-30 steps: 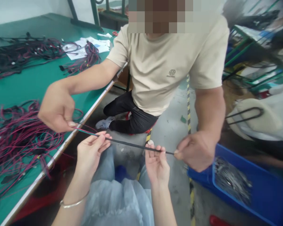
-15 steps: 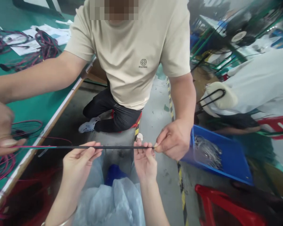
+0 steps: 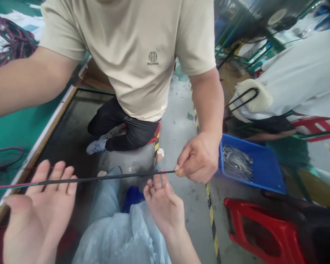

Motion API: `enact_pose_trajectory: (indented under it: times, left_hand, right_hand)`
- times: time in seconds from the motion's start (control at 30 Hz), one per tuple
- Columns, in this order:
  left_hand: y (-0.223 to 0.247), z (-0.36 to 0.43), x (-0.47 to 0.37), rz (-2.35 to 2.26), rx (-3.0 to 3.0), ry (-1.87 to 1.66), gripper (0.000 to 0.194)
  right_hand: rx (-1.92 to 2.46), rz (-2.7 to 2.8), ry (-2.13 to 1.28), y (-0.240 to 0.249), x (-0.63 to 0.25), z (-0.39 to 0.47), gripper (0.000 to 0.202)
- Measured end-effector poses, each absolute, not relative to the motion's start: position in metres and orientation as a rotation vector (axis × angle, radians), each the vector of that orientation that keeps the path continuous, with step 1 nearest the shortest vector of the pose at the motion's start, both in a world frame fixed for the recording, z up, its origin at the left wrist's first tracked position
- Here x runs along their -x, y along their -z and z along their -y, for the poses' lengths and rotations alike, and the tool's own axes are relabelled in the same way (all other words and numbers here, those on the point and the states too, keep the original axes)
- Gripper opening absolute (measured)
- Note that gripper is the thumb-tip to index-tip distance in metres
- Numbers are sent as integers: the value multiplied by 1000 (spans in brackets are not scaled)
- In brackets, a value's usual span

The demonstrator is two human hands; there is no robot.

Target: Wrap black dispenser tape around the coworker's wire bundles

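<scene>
A long black sleeved cable (image 3: 107, 178) stretches across the view, with pink and teal wires (image 3: 15, 186) coming out at its left end. My left hand (image 3: 45, 209) is open, palm up, with the cable lying across its spread fingers. Below the cable's right part, my right hand (image 3: 166, 209) is open too, palm up, its fingertips close under the cable; whether they touch it I cannot tell. A co-worker's hand (image 3: 199, 157) pinches the cable's right tip. The co-worker's other hand is mostly out of view at the left edge.
The co-worker (image 3: 126, 55) sits facing me. A green table (image 3: 24, 128) with bundled wires (image 3: 13, 36) runs along the left. On the right are a blue bin (image 3: 266, 172) of grey pieces, a red stool (image 3: 264, 227) and another person (image 3: 299, 77).
My left hand has let go of its pinch, opened and moved left along the cable. My right hand has dropped slightly. The co-worker's far hand has shifted left, nearly out of view.
</scene>
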State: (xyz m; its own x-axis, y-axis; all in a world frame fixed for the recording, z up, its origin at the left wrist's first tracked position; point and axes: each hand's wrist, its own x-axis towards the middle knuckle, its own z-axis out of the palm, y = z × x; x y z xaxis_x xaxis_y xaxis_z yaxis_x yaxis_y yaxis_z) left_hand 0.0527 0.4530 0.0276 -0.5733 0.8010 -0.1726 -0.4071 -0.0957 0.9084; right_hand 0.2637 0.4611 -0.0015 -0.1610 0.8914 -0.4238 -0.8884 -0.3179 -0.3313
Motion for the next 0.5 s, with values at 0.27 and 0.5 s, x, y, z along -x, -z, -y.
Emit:
enact_pose_trajectory:
  times: [0.27, 0.5]
  left_hand:
    - [-22, -470, -82, -1132, -435, -1807, 20]
    - [-21, -468, -77, -1259, -309, -1853, 26]
  right_hand:
    - [616, 337, -1627, -11, -238, -487, 21]
    - [749, 96, -1533, 5, -254, -484, 13]
